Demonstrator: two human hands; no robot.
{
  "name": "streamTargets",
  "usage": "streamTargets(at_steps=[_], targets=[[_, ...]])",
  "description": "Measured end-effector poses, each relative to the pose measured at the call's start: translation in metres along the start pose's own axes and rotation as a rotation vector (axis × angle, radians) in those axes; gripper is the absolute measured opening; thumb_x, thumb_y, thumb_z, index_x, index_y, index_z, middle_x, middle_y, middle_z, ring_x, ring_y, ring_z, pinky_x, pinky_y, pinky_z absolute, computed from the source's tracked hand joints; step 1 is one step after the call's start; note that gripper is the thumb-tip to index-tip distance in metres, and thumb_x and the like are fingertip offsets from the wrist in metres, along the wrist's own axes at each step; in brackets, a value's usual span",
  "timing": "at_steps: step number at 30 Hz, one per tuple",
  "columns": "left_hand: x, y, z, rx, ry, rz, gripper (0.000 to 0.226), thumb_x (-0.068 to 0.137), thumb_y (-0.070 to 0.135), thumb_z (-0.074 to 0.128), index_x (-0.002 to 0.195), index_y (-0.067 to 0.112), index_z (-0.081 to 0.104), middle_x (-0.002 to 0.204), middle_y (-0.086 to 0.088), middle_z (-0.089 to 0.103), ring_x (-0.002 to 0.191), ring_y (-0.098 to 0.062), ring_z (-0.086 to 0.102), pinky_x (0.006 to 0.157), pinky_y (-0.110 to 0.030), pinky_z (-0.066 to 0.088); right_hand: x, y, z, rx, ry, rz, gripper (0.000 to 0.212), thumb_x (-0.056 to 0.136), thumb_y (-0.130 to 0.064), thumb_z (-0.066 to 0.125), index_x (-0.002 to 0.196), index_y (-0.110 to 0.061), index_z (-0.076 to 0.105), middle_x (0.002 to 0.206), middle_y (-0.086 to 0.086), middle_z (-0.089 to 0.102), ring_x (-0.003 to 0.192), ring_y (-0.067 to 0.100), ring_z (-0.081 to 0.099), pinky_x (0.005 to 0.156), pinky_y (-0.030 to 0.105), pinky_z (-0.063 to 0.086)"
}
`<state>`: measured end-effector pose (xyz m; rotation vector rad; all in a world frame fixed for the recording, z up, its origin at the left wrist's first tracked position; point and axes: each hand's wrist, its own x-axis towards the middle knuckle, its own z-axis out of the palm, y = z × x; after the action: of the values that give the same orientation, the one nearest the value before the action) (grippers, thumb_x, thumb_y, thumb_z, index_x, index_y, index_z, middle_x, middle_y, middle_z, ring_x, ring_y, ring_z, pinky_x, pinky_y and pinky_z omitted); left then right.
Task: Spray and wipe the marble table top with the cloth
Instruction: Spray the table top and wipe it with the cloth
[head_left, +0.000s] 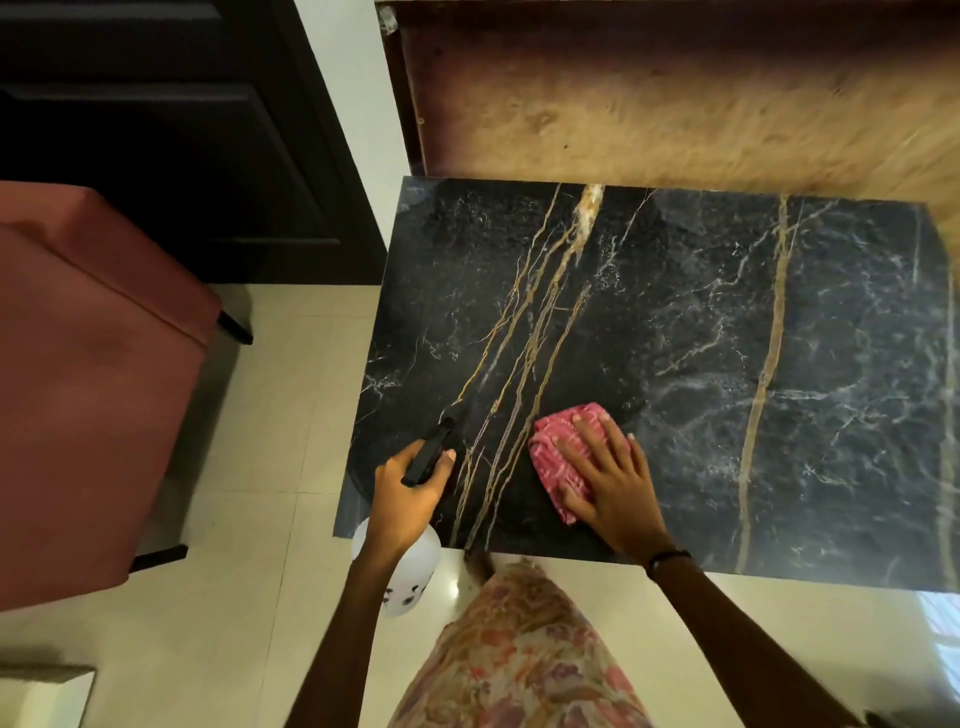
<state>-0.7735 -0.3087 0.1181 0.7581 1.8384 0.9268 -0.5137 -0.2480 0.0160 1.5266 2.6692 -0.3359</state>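
Nearest to me hung the floral fabric (519, 654) of the person's clothing, with both bare forearms reaching out over the pale tiled floor (249, 467) toward the desk. The right wrist wore a dark band (668, 557).

The left hand (408, 493) gripped the neck of a white spray bottle (410, 582), fingers curled round it just below the black trigger head (428, 452). The bottle's body hung off the near left corner of the desk, above the floor, and the nozzle pointed away across the stone.

Just to the right, the right hand (605, 478) lay flat with its fingers spread, pressing down on a crumpled pink cloth (563, 457). The cloth sat on the near left part of the black marble desk (727, 338), beside a bundle of gold veins running diagonally away from the near edge. One more gold vein ran down the right half.

To the left, apart from the desk, stood a rust-pink upholstered seat (93, 389) on dark legs. Behind the desk rose a worn, brown wooden panel (675, 104), touching or nearly touching its far edge; I couldn't tell which. A dark door (156, 130) stood at the far left.
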Motion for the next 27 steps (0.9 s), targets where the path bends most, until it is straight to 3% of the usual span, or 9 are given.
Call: streamTargets(at_steps=[4, 8, 11, 14, 16, 19, 21, 24, 27], targets=[[-0.012, -0.013, -0.005, -0.002, 0.046, -0.006, 0.009, 0.087, 0.025, 0.063, 0.079, 0.029, 0.063, 0.076, -0.005, 0.067, 0.061, -0.011, 0.056, 0.061, -0.024, 0.046, 0.043, -0.048, -0.001, 0.092, -0.004, 0.152, 0.065, 0.091, -0.064, 0.026, 0.145, -0.030, 0.036, 0.154, 0.010, 0.031, 0.142, 0.039, 0.019, 0.110, 0.061, 0.016], [-0.025, -0.015, -0.005, -0.036, 0.104, -0.014, 0.013, 0.087, 0.022, 0.064, 0.074, 0.026, 0.065, 0.055, 0.005, 0.061, 0.048, -0.010, 0.048, 0.047, -0.033, 0.042, 0.046, -0.112, 0.012, 0.094, -0.015, -0.043, 0.064, 0.086, -0.060, 0.039, 0.142, -0.030, 0.037, 0.150, 0.009, 0.038, 0.138, 0.036, 0.031, 0.109, 0.063, 0.023], [-0.036, -0.012, 0.001, -0.024, 0.120, -0.034, 0.004, 0.088, 0.020, 0.062, 0.084, 0.020, 0.063, 0.059, -0.018, 0.058, 0.049, -0.022, 0.053, 0.057, -0.055, 0.049, 0.022, -0.137, 0.018, 0.112, -0.015, -0.204, 0.058, 0.089, -0.058, 0.036, 0.140, -0.030, 0.035, 0.146, 0.006, 0.044, 0.136, 0.033, 0.038, 0.108, 0.061, 0.030], [-0.047, -0.011, 0.009, -0.026, 0.114, -0.039, 0.008, 0.085, 0.029, 0.064, 0.083, 0.021, 0.063, 0.055, -0.001, 0.058, 0.055, -0.028, 0.051, 0.055, -0.044, 0.051, -0.011, -0.113, 0.022, 0.094, -0.040, -0.302, 0.054, 0.093, -0.060, 0.037, 0.138, -0.032, 0.040, 0.143, 0.002, 0.049, 0.135, 0.029, 0.040, 0.114, 0.057, 0.021], [-0.052, -0.011, 0.014, -0.030, 0.097, -0.032, 0.012, 0.085, 0.029, 0.064, 0.081, 0.018, 0.065, 0.049, 0.009, 0.053, 0.050, -0.032, 0.047, 0.058, -0.054, 0.050, -0.032, -0.074, 0.021, 0.014, -0.056, -0.316, 0.055, 0.093, -0.063, 0.032, 0.139, -0.034, 0.040, 0.144, 0.001, 0.047, 0.138, 0.030, 0.035, 0.114, 0.057, 0.017], [-0.059, -0.013, 0.020, -0.049, 0.090, -0.045, 0.013, 0.088, 0.022, 0.062, 0.089, 0.010, 0.067, 0.066, 0.001, 0.059, 0.069, -0.052, 0.051, 0.083, -0.066, 0.045, -0.052, -0.011, 0.014, -0.061, -0.051, -0.255, 0.057, 0.094, -0.062, 0.027, 0.142, -0.033, 0.037, 0.150, 0.007, 0.038, 0.143, 0.034, 0.023, 0.113, 0.057, 0.017], [-0.065, -0.013, 0.024, -0.057, 0.083, -0.058, 0.016, 0.089, 0.023, 0.061, 0.093, 0.008, 0.066, 0.074, -0.003, 0.061, 0.066, -0.039, 0.052, 0.076, -0.060, 0.050, -0.050, 0.020, 0.004, -0.089, -0.068, -0.162, 0.060, 0.095, -0.062, 0.020, 0.146, -0.031, 0.031, 0.154, 0.010, 0.031, 0.145, 0.034, 0.014, 0.113, 0.058, 0.019], [-0.072, -0.014, 0.028, -0.074, 0.072, -0.039, 0.007, 0.088, 0.023, 0.062, 0.086, 0.019, 0.065, 0.079, -0.010, 0.064, 0.055, -0.016, 0.048, 0.044, -0.022, 0.045, -0.024, 0.027, -0.005, -0.044, -0.059, 0.041, 0.063, 0.096, -0.061, 0.015, 0.147, -0.028, 0.028, 0.154, 0.011, 0.029, 0.144, 0.037, 0.016, 0.110, 0.061, 0.025], [-0.076, -0.015, 0.035, -0.073, 0.063, -0.024, 0.009, 0.088, 0.022, 0.061, 0.080, 0.024, 0.063, 0.075, -0.008, 0.063, 0.051, -0.010, 0.046, 0.048, -0.019, 0.039, -0.002, -0.006, -0.006, 0.030, -0.026, 0.157, 0.064, 0.090, -0.058, 0.027, 0.145, -0.025, 0.034, 0.152, 0.014, 0.034, 0.138, 0.043, 0.028, 0.105, 0.065, 0.022]])
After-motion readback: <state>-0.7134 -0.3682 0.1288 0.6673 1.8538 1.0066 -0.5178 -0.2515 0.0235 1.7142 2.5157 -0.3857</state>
